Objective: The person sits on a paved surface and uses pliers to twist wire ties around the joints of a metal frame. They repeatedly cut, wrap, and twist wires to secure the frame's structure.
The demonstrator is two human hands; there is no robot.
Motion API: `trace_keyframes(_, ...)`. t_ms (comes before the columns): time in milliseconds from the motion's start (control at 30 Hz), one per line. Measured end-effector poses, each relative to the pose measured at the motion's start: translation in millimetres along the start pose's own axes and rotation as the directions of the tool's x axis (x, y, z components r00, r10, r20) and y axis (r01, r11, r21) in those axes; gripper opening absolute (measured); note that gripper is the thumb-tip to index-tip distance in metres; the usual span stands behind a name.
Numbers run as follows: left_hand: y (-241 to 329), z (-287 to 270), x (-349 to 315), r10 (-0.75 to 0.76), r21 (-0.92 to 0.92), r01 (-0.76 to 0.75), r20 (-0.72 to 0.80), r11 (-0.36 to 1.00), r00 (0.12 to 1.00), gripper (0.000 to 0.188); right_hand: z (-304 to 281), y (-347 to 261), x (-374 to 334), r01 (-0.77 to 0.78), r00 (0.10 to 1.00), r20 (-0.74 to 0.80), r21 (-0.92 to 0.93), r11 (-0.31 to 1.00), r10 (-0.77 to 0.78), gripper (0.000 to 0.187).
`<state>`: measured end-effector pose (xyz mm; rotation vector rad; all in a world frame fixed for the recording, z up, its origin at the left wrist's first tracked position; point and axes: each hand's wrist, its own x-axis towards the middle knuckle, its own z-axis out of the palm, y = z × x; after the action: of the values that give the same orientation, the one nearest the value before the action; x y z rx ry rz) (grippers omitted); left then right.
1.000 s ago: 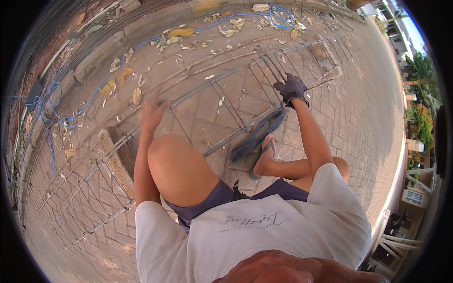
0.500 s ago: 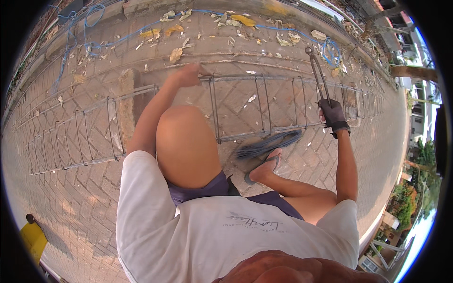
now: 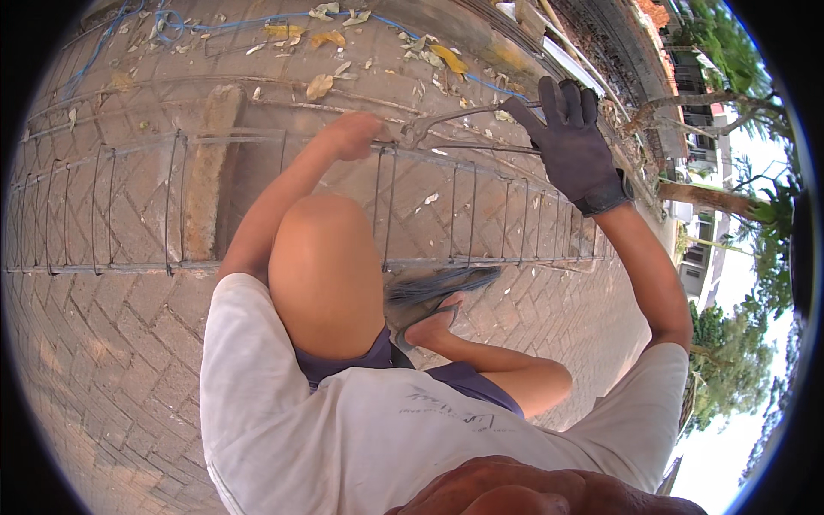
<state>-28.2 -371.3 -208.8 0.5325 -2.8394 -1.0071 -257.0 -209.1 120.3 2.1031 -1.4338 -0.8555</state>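
A long rebar cage (image 3: 452,215), its bars joined by thin stirrups, lies across in front of me. My bare left hand (image 3: 356,136) is closed at the cage's far bar beside a stirrup; what its fingers pinch is hidden. Right next to those fingertips are the jaws of long-handled pincers (image 3: 415,133). The handles spread apart and run right to my right hand (image 3: 573,142), in a dark glove. It holds the handle ends, several fingers stretched upward. A bundle of dark tie wire (image 3: 442,286) lies on the paving by my sandalled foot.
A concrete block (image 3: 210,176) sits under the cage at left. Beyond the cage lie loose bars, dry leaves (image 3: 319,87) and a blue rope (image 3: 283,16) along a kerb. My bent knee (image 3: 326,266) is close to the near side of the cage. Trees and buildings stand at far right.
The pincers have swung from upright at the right to lying level, jaws now at my left hand. My right hand has risen and its fingers have spread. My left hand stays at the far bar.
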Motion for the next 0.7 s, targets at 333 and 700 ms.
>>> trace_keyframes(333,8.5,-7.0,-5.1,0.001,0.031,0.0,-0.027,1.0,1.0,0.052,8.1,5.1,51.3,0.26,0.952,-0.093,-0.263,0.929,-0.292,0.086)
trace_keyframes(700,13.5,-15.5,-4.1,-0.009,0.08,0.009,0.006,0.997,1.0,0.048,3.3,8.5,66.0,0.279,0.914,-0.199,-0.323,0.904,-0.353,0.073)
